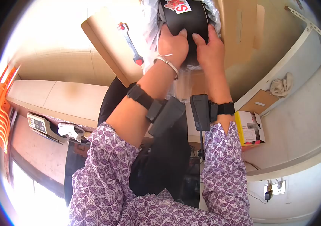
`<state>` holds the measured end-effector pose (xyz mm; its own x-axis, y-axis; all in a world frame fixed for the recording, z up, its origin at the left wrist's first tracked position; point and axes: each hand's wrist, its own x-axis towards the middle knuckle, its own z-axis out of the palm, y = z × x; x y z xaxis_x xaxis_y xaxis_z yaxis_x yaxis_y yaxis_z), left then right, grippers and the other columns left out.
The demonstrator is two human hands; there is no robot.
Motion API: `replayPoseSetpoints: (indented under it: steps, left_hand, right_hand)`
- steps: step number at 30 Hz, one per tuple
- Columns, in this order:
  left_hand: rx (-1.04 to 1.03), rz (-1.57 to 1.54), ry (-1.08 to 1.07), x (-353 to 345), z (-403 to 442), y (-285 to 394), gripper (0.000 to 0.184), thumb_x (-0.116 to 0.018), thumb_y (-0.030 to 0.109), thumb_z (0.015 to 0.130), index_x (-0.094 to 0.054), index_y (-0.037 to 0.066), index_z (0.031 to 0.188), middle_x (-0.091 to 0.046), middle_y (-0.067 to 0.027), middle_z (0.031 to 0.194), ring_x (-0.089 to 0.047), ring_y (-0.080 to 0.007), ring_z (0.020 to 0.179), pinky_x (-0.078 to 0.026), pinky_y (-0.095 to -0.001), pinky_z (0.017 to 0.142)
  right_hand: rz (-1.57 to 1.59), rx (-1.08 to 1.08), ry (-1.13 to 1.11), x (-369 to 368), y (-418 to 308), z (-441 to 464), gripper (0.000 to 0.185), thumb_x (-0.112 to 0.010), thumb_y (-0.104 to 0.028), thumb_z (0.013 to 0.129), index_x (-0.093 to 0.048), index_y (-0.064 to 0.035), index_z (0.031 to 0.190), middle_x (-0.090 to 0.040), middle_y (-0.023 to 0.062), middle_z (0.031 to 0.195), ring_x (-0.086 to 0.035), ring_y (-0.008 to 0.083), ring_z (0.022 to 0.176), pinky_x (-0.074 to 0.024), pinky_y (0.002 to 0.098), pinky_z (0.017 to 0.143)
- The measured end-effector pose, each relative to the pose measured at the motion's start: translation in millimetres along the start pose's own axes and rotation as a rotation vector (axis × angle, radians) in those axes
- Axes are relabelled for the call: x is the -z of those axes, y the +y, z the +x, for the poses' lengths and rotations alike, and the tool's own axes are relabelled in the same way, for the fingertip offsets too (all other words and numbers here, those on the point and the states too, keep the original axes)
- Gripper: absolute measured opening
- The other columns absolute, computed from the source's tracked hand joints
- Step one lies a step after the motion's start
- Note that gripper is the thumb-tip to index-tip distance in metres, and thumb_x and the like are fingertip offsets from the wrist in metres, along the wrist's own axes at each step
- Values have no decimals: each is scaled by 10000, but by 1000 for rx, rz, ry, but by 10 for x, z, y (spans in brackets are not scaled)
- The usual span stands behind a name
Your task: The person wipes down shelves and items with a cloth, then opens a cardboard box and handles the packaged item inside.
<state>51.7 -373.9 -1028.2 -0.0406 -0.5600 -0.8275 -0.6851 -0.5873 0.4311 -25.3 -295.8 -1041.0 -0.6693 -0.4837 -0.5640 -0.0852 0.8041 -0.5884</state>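
Note:
A black, smooth, curved object (pixel 186 22) with a white and red sticker (pixel 178 6) lies at the top of the view. Crinkled clear plastic (pixel 151 19) surrounds it, and it sits between the walls of a cardboard box (pixel 239 22). My left hand (pixel 173 45) grips its left side, thumb on the black surface. On the opposite side my right hand (pixel 210 49) holds it the same way, the thumbs almost meeting. The other fingers are partly hidden by the object and the plastic. What kind of object it is, I cannot make out.
A dark strip-shaped tool with red ends (pixel 131 44) rests by the open box flap (pixel 104 49) on the left. To the right are a yellow and white carton (pixel 250 128) and a crumpled cloth (pixel 281 85). An orange plastic rack (pixel 3 109) stands far left.

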Motion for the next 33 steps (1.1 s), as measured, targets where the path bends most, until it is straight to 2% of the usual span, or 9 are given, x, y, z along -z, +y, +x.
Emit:
replayPoseSetpoints:
  steps: [5, 9, 10, 16, 19, 25, 28, 31, 33]
  left_hand:
    - [-92, -98, 6, -74, -103, -79, 542, -616, 202, 864, -450, -71, 1302, -611, -265, 1166, -583, -401, 1110, -450, -399, 942]
    - [-69, -261, -161, 103, -198, -71, 582, -616, 202, 877, -415, -88, 1341, -632, -213, 1099, -619, -287, 980, -471, -339, 861]
    - [-53, -140, -135, 111, -188, -114, 627, -620, 206, 883, -378, -80, 1385, -634, -175, 1069, -605, -226, 927, -476, -314, 806]
    - [31, -195, -109, 158, -391, 77, 671, -634, 218, 876, -354, -80, 1408, -615, -179, 1113, -587, -213, 985, -475, -314, 817]
    - [119, -60, -240, 292, -550, 272, 673, -644, 228, 869, -367, -62, 1410, -588, -200, 1188, -561, -209, 1090, -466, -300, 874]
    - [-284, -104, -195, 507, -957, 59, 514, -593, 108, 878, -456, -24, 1355, -555, -225, 1276, -578, -278, 1144, -461, -347, 950]
    - [-539, 216, -302, 751, -1192, -3, 428, -568, -17, 865, -512, -46, 1289, -543, -188, 1300, -568, -246, 1139, -462, -318, 911]
    - [-697, 216, -397, 902, -1423, -207, 291, -582, -37, 840, -596, -27, 1131, -645, -183, 1076, -644, -277, 949, -505, -326, 797]
    - [-600, 218, -427, 983, -1507, -377, 217, -596, -37, 833, -615, -13, 1047, -658, -151, 936, -647, -268, 833, -504, -325, 748]
  right_hand:
    - [37, -34, -41, 86, 24, 33, 585, -685, -232, 830, -502, 59, 1303, -633, 280, 1115, -610, 410, 1055, -473, 414, 918]
    - [-19, -3, 13, 8, 87, 38, 512, -679, -204, 844, -534, 7, 1287, -672, 219, 1079, -657, 334, 989, -490, 365, 874]
    - [-19, -4, 24, -1, 82, 34, 505, -677, -208, 844, -539, -3, 1285, -673, 216, 1081, -656, 334, 992, -489, 366, 876]
    - [-17, -50, 8, 48, 1, 19, 513, -671, -233, 846, -538, -14, 1291, -667, 220, 1096, -645, 349, 1022, -486, 374, 889]
    - [-9, -77, -35, 60, -3, 13, 537, -668, -243, 850, -522, 5, 1303, -658, 232, 1107, -638, 360, 1034, -484, 376, 899]
    - [-55, -91, -30, 47, -29, -11, 556, -641, -268, 866, -498, 2, 1330, -636, 251, 1138, -610, 386, 1069, -466, 401, 929]
    - [-52, -103, -77, 92, -45, -21, 573, -602, -276, 882, -462, 4, 1362, -612, 283, 1155, -580, 424, 1097, -451, 438, 954]
    - [-53, -114, -86, 96, -18, -36, 559, -579, -278, 897, -454, -26, 1379, -612, 272, 1165, -575, 419, 1107, -446, 442, 958]
    - [-1, -144, -103, 127, -46, -62, 543, -561, -280, 908, -454, -42, 1384, -613, 265, 1169, -572, 414, 1112, -440, 442, 962]
